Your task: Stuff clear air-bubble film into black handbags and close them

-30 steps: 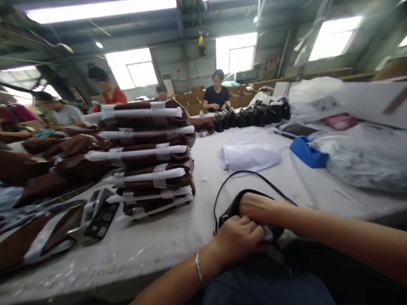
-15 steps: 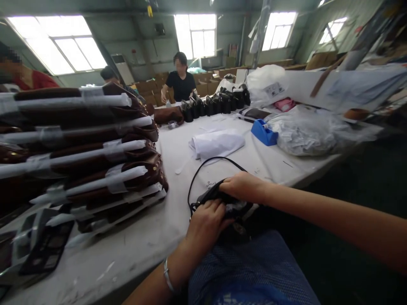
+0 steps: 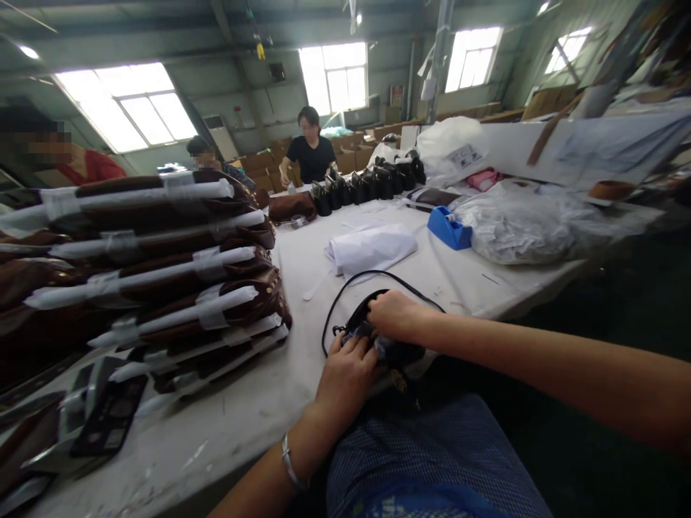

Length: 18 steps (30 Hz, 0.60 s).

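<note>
A small black handbag (image 3: 404,352) rests at the table's near edge, against my lap. Its top is open, and crinkled greyish filling shows inside. The thin black strap loops out over the table. My left hand (image 3: 345,370) grips the near left side of the opening, fingertips over the edge. On the far rim, my right hand (image 3: 393,315) is closed with its fingers bent into the opening; their tips are hidden. A gold-coloured ornament hangs at the bag's front.
Brown bags with wrapped handles (image 3: 227,302) are stacked at left. Ahead lie a folded white sheet (image 3: 372,248), a blue tape dispenser (image 3: 449,229) and a clear plastic bag (image 3: 518,226). Several black bags (image 3: 367,183) stand in a row near a person (image 3: 310,155) across the table.
My right hand has shifted slightly left along the rim, and the bag's opening looks wider. The strap has slid right over my right wrist. The view has tilted up a little.
</note>
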### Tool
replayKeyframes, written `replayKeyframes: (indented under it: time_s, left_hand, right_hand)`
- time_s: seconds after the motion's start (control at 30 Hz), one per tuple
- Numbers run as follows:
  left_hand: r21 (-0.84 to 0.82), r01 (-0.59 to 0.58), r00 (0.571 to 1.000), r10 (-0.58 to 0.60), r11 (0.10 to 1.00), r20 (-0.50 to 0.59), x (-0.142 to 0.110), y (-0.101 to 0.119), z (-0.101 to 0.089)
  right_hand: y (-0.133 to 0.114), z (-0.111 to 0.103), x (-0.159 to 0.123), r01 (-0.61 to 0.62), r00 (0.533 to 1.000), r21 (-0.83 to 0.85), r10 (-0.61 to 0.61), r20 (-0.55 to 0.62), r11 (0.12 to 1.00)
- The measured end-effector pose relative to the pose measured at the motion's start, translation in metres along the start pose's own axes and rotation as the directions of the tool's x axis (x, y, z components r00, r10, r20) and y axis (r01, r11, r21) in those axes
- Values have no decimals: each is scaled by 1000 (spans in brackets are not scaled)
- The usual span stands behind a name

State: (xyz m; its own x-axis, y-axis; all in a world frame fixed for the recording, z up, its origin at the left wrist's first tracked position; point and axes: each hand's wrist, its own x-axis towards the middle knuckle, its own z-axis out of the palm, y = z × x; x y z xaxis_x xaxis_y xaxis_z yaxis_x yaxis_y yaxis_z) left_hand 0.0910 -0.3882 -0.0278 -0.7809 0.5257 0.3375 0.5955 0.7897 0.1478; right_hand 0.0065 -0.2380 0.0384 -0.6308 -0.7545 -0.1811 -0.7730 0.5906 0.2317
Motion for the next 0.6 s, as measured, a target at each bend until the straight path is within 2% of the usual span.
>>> replayKeyframes:
  time_s: [0.07, 0.17, 0.3, 0.37, 0.43, 0.5, 0.6]
  left_hand:
    - [24, 9, 1000, -9, 1000, -4, -1, 4, -1]
    - [51, 24, 998, -26, 998, 51, 3, 5, -3]
    - [83, 52, 993, -60, 995, 98, 14, -2, -8]
    - [49, 56, 993, -60, 997, 99, 18, -7, -14]
    - [-40, 65, 994, -62, 997, 85, 19, -12, -21]
    - [-103, 108, 994, -106, 989, 26, 20, -15, -27]
    - [-23, 188, 975, -189, 982, -120, 27, -13, -34]
  right_hand:
    - [1, -1, 1, 58, 998, 0, -58, -11, 998]
    - [11, 3, -4, 70, 981, 151, -41, -189, 986]
    - [32, 8, -19, 149, 930, 476, 41, -366, 867]
    - [38, 9, -32, 185, 900, 542, 80, -428, 820]
    - [37, 12, -46, 182, 887, 515, 86, -454, 837]
    - [29, 16, -60, 164, 889, 411, 46, -455, 897]
    - [14, 28, -71, 110, 880, 246, 21, -475, 963]
